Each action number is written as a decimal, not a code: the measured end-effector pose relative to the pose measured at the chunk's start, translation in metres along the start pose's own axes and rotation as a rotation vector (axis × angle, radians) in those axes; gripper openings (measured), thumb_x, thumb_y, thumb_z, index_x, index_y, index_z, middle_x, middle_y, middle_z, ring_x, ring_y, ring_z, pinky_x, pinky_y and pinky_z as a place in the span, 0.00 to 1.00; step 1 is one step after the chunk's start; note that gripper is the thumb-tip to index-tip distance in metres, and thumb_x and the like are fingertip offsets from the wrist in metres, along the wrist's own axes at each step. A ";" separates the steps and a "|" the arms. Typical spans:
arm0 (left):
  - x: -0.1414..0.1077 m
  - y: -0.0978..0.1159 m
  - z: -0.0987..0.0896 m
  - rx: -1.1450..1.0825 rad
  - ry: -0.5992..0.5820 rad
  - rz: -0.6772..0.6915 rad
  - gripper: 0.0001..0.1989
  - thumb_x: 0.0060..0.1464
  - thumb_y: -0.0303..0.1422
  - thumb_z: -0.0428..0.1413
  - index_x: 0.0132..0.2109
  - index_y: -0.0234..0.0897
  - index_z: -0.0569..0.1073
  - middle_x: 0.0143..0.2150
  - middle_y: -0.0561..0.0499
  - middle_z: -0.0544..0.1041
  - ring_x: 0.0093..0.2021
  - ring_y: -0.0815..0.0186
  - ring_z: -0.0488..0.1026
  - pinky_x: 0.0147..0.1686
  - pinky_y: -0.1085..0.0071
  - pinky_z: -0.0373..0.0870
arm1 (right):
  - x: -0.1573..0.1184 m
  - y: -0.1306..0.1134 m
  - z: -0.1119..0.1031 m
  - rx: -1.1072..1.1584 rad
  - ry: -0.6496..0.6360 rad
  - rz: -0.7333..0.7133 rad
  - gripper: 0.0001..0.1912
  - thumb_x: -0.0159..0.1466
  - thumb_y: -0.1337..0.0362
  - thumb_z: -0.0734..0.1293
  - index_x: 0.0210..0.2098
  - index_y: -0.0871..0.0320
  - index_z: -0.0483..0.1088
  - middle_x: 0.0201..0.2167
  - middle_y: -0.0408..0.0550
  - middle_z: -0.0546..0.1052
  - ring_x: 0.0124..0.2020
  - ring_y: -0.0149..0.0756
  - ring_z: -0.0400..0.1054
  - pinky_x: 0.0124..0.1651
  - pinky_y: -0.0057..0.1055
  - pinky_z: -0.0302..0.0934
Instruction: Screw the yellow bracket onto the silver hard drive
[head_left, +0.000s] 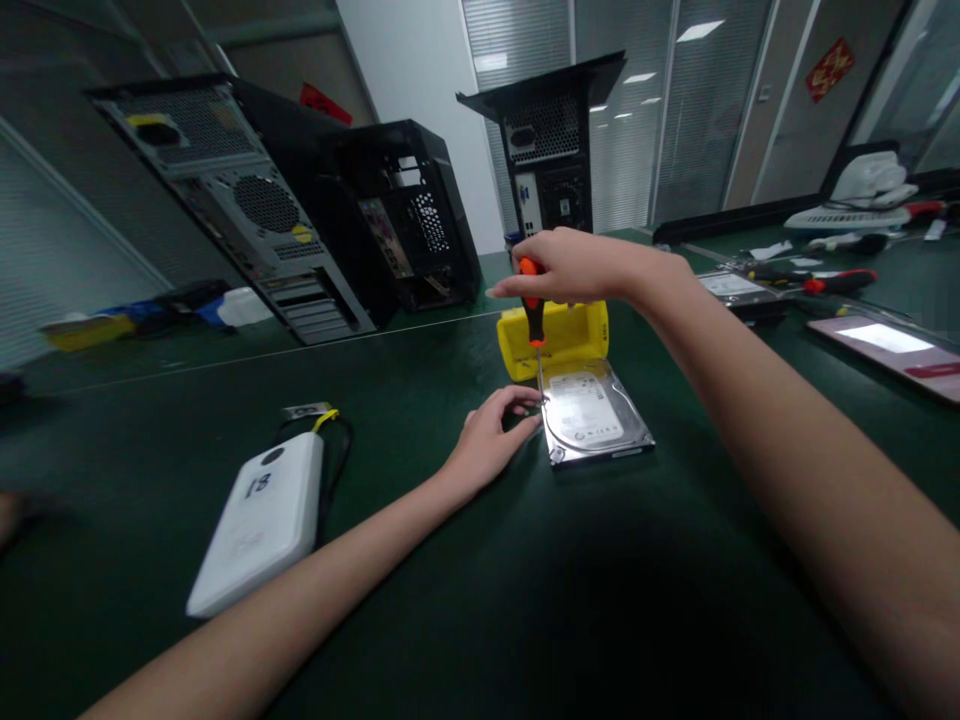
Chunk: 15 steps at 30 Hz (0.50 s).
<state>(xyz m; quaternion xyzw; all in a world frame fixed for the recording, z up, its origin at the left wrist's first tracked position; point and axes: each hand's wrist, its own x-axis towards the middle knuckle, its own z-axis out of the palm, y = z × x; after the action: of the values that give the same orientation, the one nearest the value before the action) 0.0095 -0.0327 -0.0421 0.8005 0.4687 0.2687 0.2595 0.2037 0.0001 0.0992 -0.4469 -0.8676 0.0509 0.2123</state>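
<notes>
A silver hard drive (589, 410) with a white label lies flat on the dark green table. My right hand (553, 266) is closed round the handle of an orange and black screwdriver (534, 310), held upright, its shaft pointing down at the drive's left edge. My left hand (496, 430) rests at that same edge, thumb and forefinger curved towards the drive near the screwdriver tip, with a gap between them; whether a small part sits at the fingertips is too small to tell. Just behind the drive stands an open yellow case (562, 338).
A white power bank (262, 515) with a cable lies at left. Computer cases (247, 200) stand behind, another (551, 160) at back centre. At right are another drive (731, 285), a red-black tool (840, 283) and a phone (892, 345). Part of someone's hand shows at far left.
</notes>
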 end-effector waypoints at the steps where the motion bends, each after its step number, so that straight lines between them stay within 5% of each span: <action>1: 0.000 0.000 0.000 0.001 0.001 -0.003 0.15 0.55 0.34 0.53 0.50 0.40 0.70 0.50 0.49 0.73 0.47 0.63 0.70 0.50 0.63 0.66 | 0.000 0.000 0.000 0.024 -0.015 0.010 0.25 0.61 0.46 0.60 0.38 0.64 0.68 0.31 0.52 0.71 0.31 0.32 0.63 0.30 0.26 0.53; 15: 0.000 0.002 0.000 -0.020 0.006 -0.020 0.15 0.55 0.34 0.53 0.50 0.40 0.71 0.50 0.49 0.74 0.47 0.63 0.71 0.49 0.64 0.67 | 0.000 -0.002 -0.002 0.068 -0.047 0.021 0.16 0.63 0.55 0.60 0.37 0.63 0.69 0.34 0.52 0.73 0.27 0.29 0.66 0.25 0.23 0.56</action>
<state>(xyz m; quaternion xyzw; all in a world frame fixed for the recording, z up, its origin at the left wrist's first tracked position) 0.0104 -0.0337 -0.0411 0.7921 0.4750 0.2733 0.2688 0.2033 -0.0012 0.1020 -0.4474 -0.8652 0.0929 0.2065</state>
